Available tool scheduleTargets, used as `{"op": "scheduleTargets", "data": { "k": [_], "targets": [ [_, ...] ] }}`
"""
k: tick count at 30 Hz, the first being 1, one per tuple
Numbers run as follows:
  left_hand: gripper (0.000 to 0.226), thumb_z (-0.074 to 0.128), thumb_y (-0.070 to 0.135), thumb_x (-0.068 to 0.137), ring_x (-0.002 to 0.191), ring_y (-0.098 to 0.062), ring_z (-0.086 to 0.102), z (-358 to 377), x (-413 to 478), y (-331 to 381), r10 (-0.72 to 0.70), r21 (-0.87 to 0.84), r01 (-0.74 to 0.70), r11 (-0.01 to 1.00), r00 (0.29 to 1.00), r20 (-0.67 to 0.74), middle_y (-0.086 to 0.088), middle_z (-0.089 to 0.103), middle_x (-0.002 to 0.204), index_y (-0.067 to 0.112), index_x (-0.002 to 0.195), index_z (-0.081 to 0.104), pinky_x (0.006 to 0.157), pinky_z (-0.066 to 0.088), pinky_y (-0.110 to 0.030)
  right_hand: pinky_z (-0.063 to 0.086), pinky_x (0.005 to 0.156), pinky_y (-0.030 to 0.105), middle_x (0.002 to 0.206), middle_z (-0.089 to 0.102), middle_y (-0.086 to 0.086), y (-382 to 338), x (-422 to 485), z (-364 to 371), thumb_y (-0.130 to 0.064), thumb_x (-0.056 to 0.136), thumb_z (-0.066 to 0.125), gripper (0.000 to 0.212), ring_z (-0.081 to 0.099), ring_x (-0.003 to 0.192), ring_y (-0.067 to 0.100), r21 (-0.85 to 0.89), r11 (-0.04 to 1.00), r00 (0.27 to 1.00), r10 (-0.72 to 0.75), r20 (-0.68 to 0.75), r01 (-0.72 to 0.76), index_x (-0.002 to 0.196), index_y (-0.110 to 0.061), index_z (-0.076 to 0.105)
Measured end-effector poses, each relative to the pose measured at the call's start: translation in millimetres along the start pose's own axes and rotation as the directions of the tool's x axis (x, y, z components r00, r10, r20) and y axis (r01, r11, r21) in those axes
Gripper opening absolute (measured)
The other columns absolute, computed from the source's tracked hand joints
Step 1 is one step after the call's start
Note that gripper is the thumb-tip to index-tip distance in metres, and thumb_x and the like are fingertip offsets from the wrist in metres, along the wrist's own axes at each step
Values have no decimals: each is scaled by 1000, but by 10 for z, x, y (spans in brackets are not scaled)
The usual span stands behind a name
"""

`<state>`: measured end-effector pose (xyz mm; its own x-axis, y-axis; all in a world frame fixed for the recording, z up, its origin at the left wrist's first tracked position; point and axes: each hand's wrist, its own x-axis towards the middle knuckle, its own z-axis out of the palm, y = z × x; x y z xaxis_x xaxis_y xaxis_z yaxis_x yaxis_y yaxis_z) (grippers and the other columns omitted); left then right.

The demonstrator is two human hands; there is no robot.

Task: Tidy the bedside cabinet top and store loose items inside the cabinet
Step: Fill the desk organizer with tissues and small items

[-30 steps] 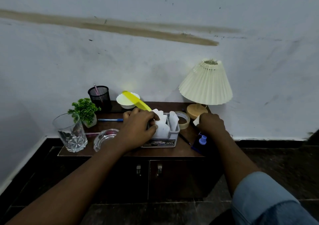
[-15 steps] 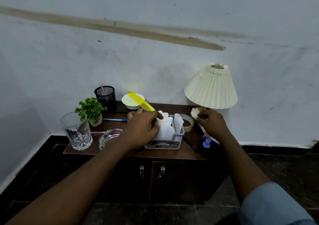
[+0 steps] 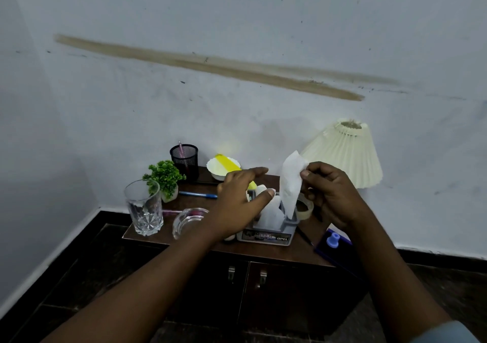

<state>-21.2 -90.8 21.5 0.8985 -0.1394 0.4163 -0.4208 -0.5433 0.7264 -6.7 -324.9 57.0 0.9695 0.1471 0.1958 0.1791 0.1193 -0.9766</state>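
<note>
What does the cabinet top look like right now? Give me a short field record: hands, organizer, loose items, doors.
right hand: pinching a white paper slip, held upright over the organizer
left hand: open, above the grey organizer
loose items: blue pen, tape roll, glass tumbler, glass ashtray
cabinet doors: both shut

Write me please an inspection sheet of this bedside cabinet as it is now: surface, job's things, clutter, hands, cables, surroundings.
Surface: brown cabinet top, crowded; doors below shut.
Job's things: grey box with white papers; paper slip held above it.
Clutter: glass, ashtray, plant, pen cup, blue pen, white bowl, tape roll, lamp.
Hands: left hand open over the box; right hand pinching the slip.
Cables: nothing seen.
Surroundings: stained white wall, dark floor.
</note>
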Motion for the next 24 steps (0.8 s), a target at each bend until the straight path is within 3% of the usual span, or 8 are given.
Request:
{"op": "scheduleTargets", "data": {
  "k": [2, 4, 7, 10, 14, 18, 21, 24],
  "targets": [
    [57, 61, 60, 83, 135, -5, 43, -40, 9, 76, -77, -197, 87, 977, 995, 58, 23, 57, 134, 46, 138, 55, 113, 40, -43, 40, 70, 38, 89, 61, 13, -67, -20, 96, -15, 84, 74, 12, 53, 80, 25, 155, 988, 999, 16, 51, -24, 91, -10, 66],
    [58, 68, 44, 86, 131, -9, 55, -74, 33, 160, -103, -464, 151, 873, 987, 127, 7, 63, 136, 30, 141, 58, 110, 47, -39, 46, 80, 41, 101, 61, 18, -122, -31, 190, -16, 83, 75, 26, 57, 91, 31, 261, 964, 993, 13, 118, -44, 103, -6, 63],
    [43, 70, 24, 88, 105, -13, 72, -116, 63, 248, -103, -734, 228, 640, 972, 212, -5, 76, 114, 5, 127, 67, 82, 57, -24, 50, 94, 50, 113, 64, 22, -139, -30, 323, -19, 84, 73, 36, 63, 104, 34, 315, 946, 986, 24, 163, -75, 115, -3, 61],
    [27, 75, 14, 89, 92, -21, 74, -129, 74, 251, -186, -763, 268, 588, 963, 195, -13, 78, 104, -2, 110, 72, 75, 59, -29, 38, 98, 59, 122, 58, 33, -93, -13, 413, -24, 90, 67, 49, 52, 112, 42, 229, 966, 991, 106, 85, -123, 126, 7, 57],
    [21, 76, 8, 89, 92, -22, 76, -125, 105, 180, -284, -769, 290, 570, 947, 147, -9, 79, 103, 2, 108, 71, 72, 60, -31, 49, 74, 42, 109, 69, 24, -74, -35, 466, -55, 89, 64, 61, 64, 90, 31, 79, 977, 974, 188, 125, -198, 120, -2, 69],
    [21, 78, 8, 87, 93, -25, 76, -148, 124, 134, -304, -769, 292, 569, 943, 133, -13, 78, 102, 3, 106, 69, 70, 60, -32, 49, 51, 23, 80, 73, 7, -47, -27, 463, -22, 90, 75, 9, 62, 62, 18, -119, 992, 995, 48, 82, -38, 87, -14, 75],
    [22, 80, 4, 85, 94, -29, 76, -159, 126, 121, -323, -777, 299, 554, 937, 130, -19, 76, 103, 2, 103, 67, 71, 62, -35, 44, 43, 17, 72, 73, 5, -37, -9, 454, -14, 94, 72, 8, 62, 52, 13, -238, 971, 999, -27, 25, 32, 86, -12, 73],
    [26, 79, 2, 84, 97, -34, 74, -161, 132, 106, -349, -781, 308, 544, 929, 124, -25, 73, 108, 0, 106, 64, 78, 62, -41, 51, 49, 21, 82, 76, 9, -33, -29, 456, -13, 94, 71, 9, 67, 60, 15, -206, 978, 996, 26, 81, -8, 98, -5, 71]
  ]
}}
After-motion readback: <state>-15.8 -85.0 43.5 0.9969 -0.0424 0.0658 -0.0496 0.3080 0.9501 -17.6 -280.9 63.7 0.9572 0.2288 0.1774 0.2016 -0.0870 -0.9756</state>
